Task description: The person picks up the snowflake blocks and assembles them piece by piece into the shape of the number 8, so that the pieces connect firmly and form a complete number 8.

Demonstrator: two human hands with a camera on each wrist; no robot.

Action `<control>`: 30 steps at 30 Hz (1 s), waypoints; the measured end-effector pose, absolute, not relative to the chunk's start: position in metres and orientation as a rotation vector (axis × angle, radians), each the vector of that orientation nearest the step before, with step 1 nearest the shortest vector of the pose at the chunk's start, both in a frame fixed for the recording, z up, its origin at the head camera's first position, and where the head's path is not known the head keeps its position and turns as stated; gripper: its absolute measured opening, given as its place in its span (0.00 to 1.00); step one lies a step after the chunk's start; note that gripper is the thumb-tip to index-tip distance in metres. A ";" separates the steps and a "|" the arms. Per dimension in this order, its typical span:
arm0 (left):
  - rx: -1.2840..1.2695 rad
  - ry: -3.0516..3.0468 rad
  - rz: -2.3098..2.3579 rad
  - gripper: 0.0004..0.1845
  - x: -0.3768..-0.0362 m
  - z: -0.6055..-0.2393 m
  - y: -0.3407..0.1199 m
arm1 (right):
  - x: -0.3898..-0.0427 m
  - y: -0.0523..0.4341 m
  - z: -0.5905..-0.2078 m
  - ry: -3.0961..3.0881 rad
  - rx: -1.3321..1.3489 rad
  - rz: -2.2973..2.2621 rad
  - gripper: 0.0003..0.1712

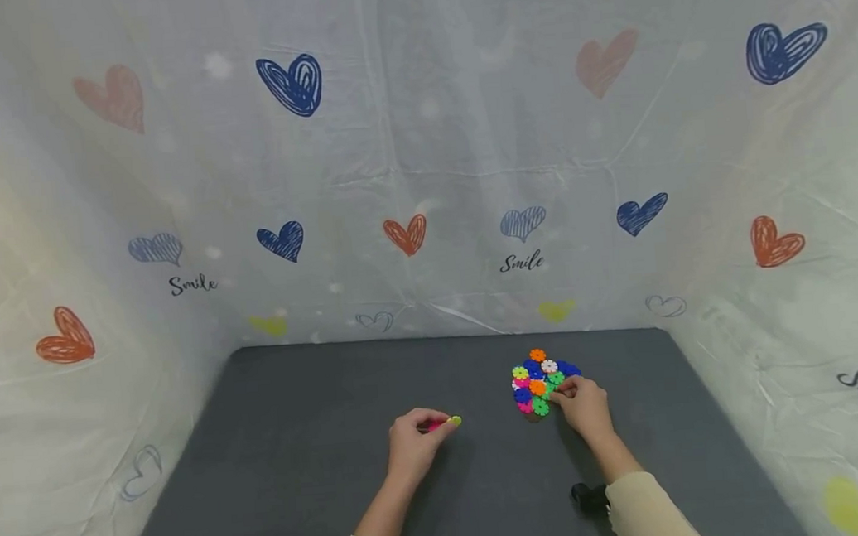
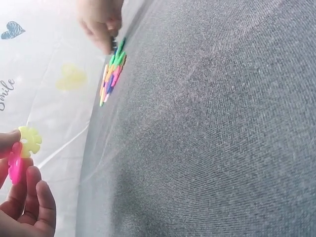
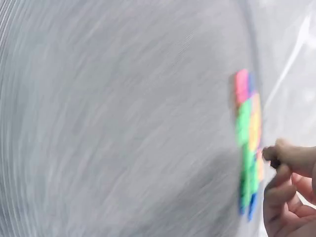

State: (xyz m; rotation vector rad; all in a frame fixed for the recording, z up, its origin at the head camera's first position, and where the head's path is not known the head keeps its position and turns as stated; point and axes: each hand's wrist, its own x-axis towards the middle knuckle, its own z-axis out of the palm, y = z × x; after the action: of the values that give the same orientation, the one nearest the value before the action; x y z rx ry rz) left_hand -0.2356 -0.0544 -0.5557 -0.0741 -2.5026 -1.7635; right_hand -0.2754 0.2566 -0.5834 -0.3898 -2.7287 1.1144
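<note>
My left hand (image 1: 414, 450) is raised over the left-centre of the table and pinches two joined notched plastic discs. One is a pink disc (image 2: 16, 163), the other a yellow disc (image 2: 30, 141) set across it. At the right, a pile of flower-shaped plastic discs (image 1: 538, 387) in several colours lies on the table. My right hand (image 1: 587, 410) is at the pile's right edge. Between its thumb and finger is a small dark piece (image 3: 270, 156), probably another disc; blur hides its exact shape.
The dark grey cloth-covered table (image 1: 316, 475) ends at a pale curtain (image 1: 428, 152) printed with hearts, which also hangs along both sides. A black strap mount (image 1: 589, 499) sits at my right wrist.
</note>
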 end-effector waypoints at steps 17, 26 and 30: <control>-0.051 -2.431 -1.720 0.04 -0.236 -0.557 -0.050 | -0.235 0.176 -0.544 -2.536 -0.026 1.893 0.11; -0.120 -2.437 -1.659 0.03 -0.234 -0.557 -0.045 | -0.228 0.151 -0.543 -2.540 0.115 1.871 0.11; -0.137 -2.443 -1.637 0.03 -0.234 -0.558 -0.045 | -0.228 0.145 -0.544 -2.514 0.125 1.908 0.10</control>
State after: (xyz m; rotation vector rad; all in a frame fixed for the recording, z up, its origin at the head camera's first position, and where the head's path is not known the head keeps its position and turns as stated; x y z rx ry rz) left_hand -0.2341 -0.0446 -0.5583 -0.1373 -2.4434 -1.6373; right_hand -0.2283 0.1450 -0.5435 0.1248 -2.5138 1.9078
